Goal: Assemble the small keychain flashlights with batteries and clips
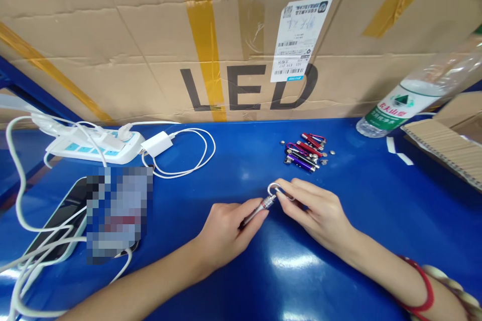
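Note:
My left hand point(228, 230) pinches a small silver pen-shaped keychain flashlight point(267, 202) between thumb and fingers, its end pointing up and to the right. At that end my right hand point(318, 213) grips a silver curved clip point(271, 187) with thumb and forefinger; whether the clip is joined to the flashlight I cannot tell. Part of the clip is hidden by my right fingers. Beyond my hands lies a small pile of similar keychain flashlights, among them a red one point(309, 149) and a purple one point(300, 162), with several small round button cells point(332, 152) scattered around.
On the left are a white power strip point(130, 153), a charger point(157, 144) with looped white cables, a phone point(56, 223) and a blurred-out object point(120, 215). A water bottle point(402, 103) and an open cardboard box point(444, 148) stand right. A large carton point(143, 25) backs the blue table point(241, 160).

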Demonstrator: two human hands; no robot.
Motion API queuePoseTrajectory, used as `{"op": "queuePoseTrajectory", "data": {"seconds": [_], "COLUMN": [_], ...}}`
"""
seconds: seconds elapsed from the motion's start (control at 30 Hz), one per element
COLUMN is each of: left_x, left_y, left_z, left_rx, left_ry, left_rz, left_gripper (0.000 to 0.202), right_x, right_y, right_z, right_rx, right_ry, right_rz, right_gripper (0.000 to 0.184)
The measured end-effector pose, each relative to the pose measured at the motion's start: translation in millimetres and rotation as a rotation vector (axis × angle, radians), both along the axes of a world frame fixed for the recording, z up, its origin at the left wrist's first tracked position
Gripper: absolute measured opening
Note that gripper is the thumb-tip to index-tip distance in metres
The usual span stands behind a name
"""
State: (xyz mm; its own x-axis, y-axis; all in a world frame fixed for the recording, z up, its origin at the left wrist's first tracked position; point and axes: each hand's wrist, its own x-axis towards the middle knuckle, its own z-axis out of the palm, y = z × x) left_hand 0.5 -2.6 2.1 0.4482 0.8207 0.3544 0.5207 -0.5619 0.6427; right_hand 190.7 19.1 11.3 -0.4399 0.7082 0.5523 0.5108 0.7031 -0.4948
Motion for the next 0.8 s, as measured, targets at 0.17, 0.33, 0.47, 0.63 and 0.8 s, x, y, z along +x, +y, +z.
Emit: {"op": "queuePoseTrajectory", "data": {"seconds": [0.17, 0.33, 0.47, 0.63, 0.8], "left_x": [1.1, 0.2, -0.3, 0.3, -0.2], "left_y": [-1.3, -0.5, -1.0, -4.4, -2.3], "left_z": [-1.2, -1.7, 0.2, 1.9, 1.0], "left_rx": [0.054, 0.084, 0.157, 0.212, 0.219], "left_ry": [-0.036, -0.01, 0.095, 0.192, 0.127], "left_rz": [-0.013, -0.061, -0.155, -0.227, -0.116], "left_gripper": [0.023, 0.02, 0.023, 0.021, 0.014], "right_x": [0.6, 2.9, 5.2, 10.1, 29.6], "right_y": [0.2, 2.0, 2.4, 6.7, 29.0], "right_z": [0.5, 2.7, 5.8, 7.7, 9.4], "right_rx": [0.001, -0.063, -0.143, -0.14, -0.119], "right_ry": [0.016, 0.023, 0.017, -0.031, -0.111], "right_rz": [0.044, 0.087, 0.153, 0.117, -0.227], "right_gripper": [0.022, 0.022, 0.021, 0.023, 0.03]}}
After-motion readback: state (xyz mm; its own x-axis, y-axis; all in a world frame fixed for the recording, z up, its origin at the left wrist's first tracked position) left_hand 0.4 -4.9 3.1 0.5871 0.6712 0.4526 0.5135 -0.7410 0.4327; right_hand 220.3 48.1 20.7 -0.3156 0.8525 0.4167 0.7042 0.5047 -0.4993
